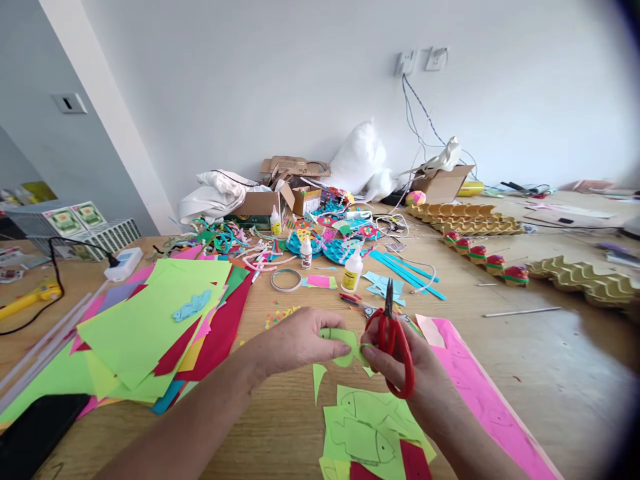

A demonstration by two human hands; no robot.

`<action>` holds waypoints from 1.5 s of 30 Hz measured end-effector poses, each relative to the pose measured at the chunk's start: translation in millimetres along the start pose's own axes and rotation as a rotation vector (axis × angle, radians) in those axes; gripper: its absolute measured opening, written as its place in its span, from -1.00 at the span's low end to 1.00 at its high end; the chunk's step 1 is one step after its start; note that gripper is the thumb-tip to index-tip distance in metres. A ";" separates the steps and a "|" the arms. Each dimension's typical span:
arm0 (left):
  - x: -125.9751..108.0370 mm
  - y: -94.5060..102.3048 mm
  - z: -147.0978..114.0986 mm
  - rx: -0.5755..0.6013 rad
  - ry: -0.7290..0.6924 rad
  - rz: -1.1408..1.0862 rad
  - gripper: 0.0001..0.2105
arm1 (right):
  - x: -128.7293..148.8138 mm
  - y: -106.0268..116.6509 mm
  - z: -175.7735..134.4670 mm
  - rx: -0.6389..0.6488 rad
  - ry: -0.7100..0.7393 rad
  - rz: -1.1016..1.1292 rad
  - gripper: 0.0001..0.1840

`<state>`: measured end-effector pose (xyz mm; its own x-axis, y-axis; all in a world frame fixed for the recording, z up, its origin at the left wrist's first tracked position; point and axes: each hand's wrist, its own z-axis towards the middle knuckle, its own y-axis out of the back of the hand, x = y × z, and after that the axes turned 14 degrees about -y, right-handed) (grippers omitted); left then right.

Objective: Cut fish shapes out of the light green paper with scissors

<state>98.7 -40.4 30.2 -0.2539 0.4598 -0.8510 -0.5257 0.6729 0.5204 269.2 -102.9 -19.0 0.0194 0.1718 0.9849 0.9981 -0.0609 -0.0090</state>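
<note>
A light green paper fish (346, 335) with a drawn eye and gill line is pinched between the thumb and fingers of my left hand (295, 340). My right hand (425, 370) grips red-handled scissors (389, 310), their closed blades pointing up and away. The thumb and a fingertip of that hand also touch the fish at its tail end. Just below lies a green scrap (319, 381). Closer to me are green sheets (363, 437) with fish outlines drawn on them, over a piece of red paper (415, 460).
Coloured paper sheets (150, 320) are stacked at left, topped by a blue paper fish (193, 305). Glue bottles (352, 272), a tape roll (286, 280) and blue strips (407, 273) lie ahead. Pink paper (475, 380) and egg-carton pieces (583, 283) are at right; a phone (43, 427) is front left.
</note>
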 end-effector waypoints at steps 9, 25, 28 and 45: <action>2.1 -2.4 1.9 -0.203 -0.036 -0.364 -0.84 | 5.5 -0.8 -2.5 -0.094 0.036 -0.020 -0.76; -3.9 1.8 -1.0 -0.102 -0.036 -0.176 -0.87 | 10.9 0.0 -6.9 -0.062 -0.017 -0.114 -0.77; -5.1 5.0 -3.4 -0.146 -0.085 -0.307 -0.87 | 16.3 -3.7 -6.7 0.001 -0.071 -0.162 -0.70; -7.4 4.5 -1.0 -0.310 -0.071 -0.211 -0.84 | 5.6 -14.6 -13.2 0.232 -0.097 -0.203 -0.65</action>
<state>97.5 -41.3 38.8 -0.0630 0.3762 -0.9244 -0.7840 0.5545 0.2790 254.0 -114.1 -11.1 -0.1873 0.2510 0.9497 0.9686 0.2079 0.1361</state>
